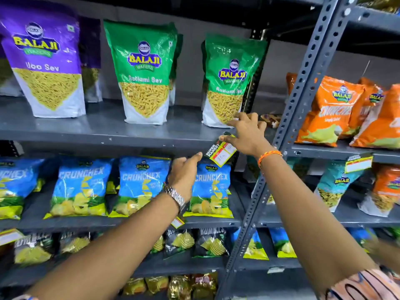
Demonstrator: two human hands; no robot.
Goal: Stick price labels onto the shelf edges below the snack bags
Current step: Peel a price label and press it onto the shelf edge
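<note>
A tilted price label (pixel 220 153), black, yellow, red and white, hangs at the grey shelf edge (pixel 108 146) below the right green Ratlami Sev bag (pixel 229 83). My right hand (pixel 246 135) holds the label's top corner with its thumb, fingers spread against the bag's base. My left hand (pixel 184 176), wearing a metal watch, reaches up with its thumb just left of the label. A second green Ratlami Sev bag (pixel 145 72) and a purple Aloo Sev bag (pixel 45 61) stand on the same shelf.
Blue Crunchex bags (pixel 142 187) fill the shelf below, where another label (pixel 177 221) sticks on the edge. A perforated grey upright (pixel 287 135) divides the racks. The right rack holds orange bags (pixel 329 111) and a stuck label (pixel 358 163).
</note>
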